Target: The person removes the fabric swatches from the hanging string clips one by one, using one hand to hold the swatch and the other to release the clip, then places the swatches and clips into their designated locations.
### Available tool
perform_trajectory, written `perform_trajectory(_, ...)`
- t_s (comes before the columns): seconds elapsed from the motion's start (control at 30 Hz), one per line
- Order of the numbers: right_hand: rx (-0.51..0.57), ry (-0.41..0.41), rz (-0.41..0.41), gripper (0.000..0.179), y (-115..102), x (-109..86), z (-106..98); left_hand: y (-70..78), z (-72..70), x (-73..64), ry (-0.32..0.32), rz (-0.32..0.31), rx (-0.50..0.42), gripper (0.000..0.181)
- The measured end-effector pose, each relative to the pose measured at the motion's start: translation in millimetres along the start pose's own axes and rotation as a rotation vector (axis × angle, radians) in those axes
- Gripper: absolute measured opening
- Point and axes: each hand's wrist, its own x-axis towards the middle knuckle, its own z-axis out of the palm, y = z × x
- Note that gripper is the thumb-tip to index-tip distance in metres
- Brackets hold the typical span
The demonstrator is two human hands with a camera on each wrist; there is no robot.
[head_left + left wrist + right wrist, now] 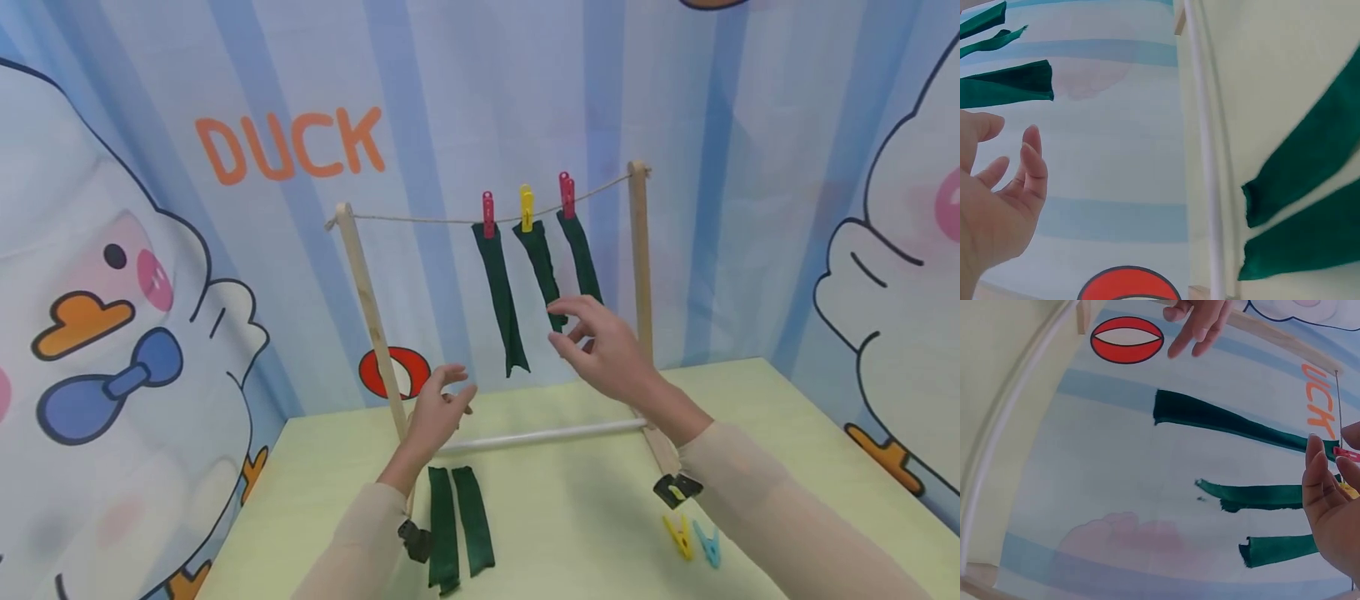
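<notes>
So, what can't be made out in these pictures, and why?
Head view: lower end of the rightmost hanging strip, behind the right hand.
Left wrist view: one end of each table strip, cut off by the right edge.
Right wrist view: most of the yellow clothespin, behind the right hand.

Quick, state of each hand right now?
Left hand: open, fingers loosely bent, holding nothing.
Right hand: open, thumb apart from fingers, holding nothing.
</notes>
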Motion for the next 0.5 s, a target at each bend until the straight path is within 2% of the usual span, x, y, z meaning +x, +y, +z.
perform_trajectory(0.27, 0.054, 0.066, -0.075, 0.039, -9, 24.9, 6, 19.7, 7.9, 16.2, -0.031, 0.038, -0.039, 0.045)
perform_trajectory(0.5, 0.069, 0.062, -0.056, 0.042, -19, 44.6, 15, 33.5, 10.1, 24.7, -0.046, 0.046, -0.050, 0.048)
